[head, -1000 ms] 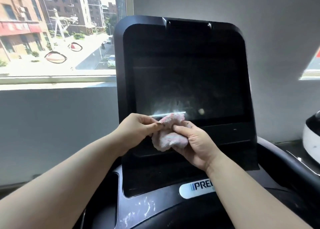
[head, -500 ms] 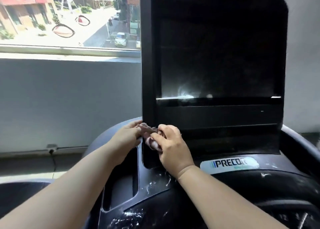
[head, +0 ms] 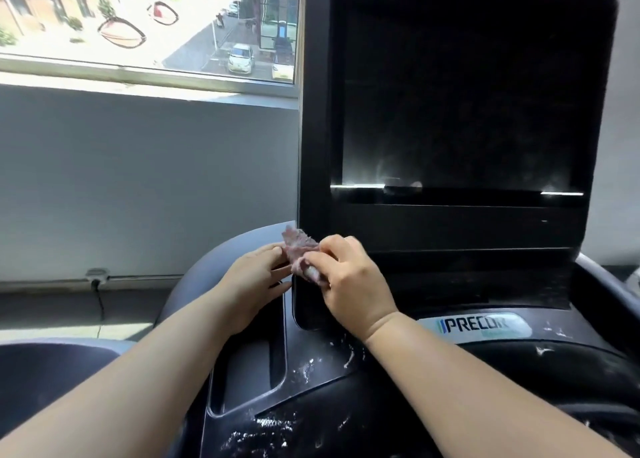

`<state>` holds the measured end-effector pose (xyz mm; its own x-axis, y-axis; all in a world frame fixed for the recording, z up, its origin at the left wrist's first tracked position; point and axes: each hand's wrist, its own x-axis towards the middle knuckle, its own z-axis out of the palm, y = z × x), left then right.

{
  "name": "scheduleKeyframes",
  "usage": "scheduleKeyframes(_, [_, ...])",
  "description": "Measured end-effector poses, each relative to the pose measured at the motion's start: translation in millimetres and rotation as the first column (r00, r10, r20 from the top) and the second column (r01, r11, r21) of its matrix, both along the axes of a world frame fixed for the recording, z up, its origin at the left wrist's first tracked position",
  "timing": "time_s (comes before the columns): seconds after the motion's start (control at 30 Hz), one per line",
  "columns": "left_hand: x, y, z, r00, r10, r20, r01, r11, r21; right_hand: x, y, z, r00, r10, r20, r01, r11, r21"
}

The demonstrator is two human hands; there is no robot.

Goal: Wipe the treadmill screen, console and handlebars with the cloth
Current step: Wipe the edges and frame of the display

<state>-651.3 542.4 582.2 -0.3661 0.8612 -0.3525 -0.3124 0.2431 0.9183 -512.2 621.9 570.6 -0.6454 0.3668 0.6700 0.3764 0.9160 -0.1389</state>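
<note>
A small pink cloth (head: 300, 252) is bunched between my two hands at the lower left corner of the treadmill's screen housing. My right hand (head: 349, 281) pinches the cloth from the right, fingers closed on it. Fingertips of my left hand (head: 254, 279) touch the cloth from the left. The dark screen (head: 457, 104) rises above, with smudges along its lower edge. The black console (head: 311, 381) below shows white streaks and specks. A grey curved handlebar (head: 211, 267) runs behind my left hand.
A Precor label (head: 474, 324) sits on the console to the right. A recessed tray slot (head: 247, 371) lies under my left forearm. A window (head: 149, 25) and grey wall are at the left, with a cable on the floor (head: 98, 295).
Both hands carried the cloth down from the screen's lower edge to the housing's lower left corner. My view shifted down and left, and the cloth has been worked between the fingers.
</note>
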Motion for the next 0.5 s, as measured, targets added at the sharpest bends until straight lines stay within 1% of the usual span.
scheduleKeyframes(0.07, [-0.5, -0.6, 0.1, 0.999, 0.020, 0.039, -0.020, 1.000, 0.002, -1.2, -6.2, -25.1, 0.998, 0.038, 0.055, -0.037, 0.999, -0.027])
scheduleKeyframes(0.17, [0.9, -1.7, -3.4, 0.998, 0.042, 0.036, -0.042, 0.999, 0.005, 4.3, -1.5, -32.4, 0.994, 0.085, 0.065, -0.083, 0.996, -0.032])
scheduleKeyframes(0.2, [2.8, -2.8, -3.3, 0.999, 0.042, 0.027, -0.042, 0.999, 0.002, 9.2, 0.7, -32.6, 0.990, 0.098, 0.104, -0.094, 0.995, -0.040])
scheduleKeyframes(0.27, [6.2, -2.5, -0.3, 0.999, 0.040, 0.012, -0.041, 0.999, 0.008, 24.2, -1.9, -34.6, 0.969, 0.135, 0.206, -0.115, 0.988, -0.107])
scheduleKeyframes(0.37, [7.6, -2.7, 3.6, 0.999, 0.031, -0.021, -0.031, 1.000, 0.003, 44.2, -15.2, -43.2, 0.934, 0.153, 0.322, -0.093, 0.977, -0.194])
scheduleKeyframes(0.43, [8.4, -3.5, 2.9, 0.999, 0.028, -0.028, -0.028, 1.000, -0.003, 42.1, -18.7, -34.7, 0.935, 0.141, 0.324, -0.082, 0.978, -0.190])
scheduleKeyframes(0.47, [9.6, -5.2, 2.6, 0.999, 0.025, -0.025, -0.025, 1.000, -0.002, 37.8, -18.7, -25.4, 0.949, 0.139, 0.284, -0.091, 0.980, -0.176])
scheduleKeyframes(0.5, [11.2, -6.5, 3.2, 0.999, 0.014, -0.029, -0.014, 1.000, 0.000, 33.2, -18.1, -13.6, 0.969, 0.131, 0.208, -0.099, 0.983, -0.156])
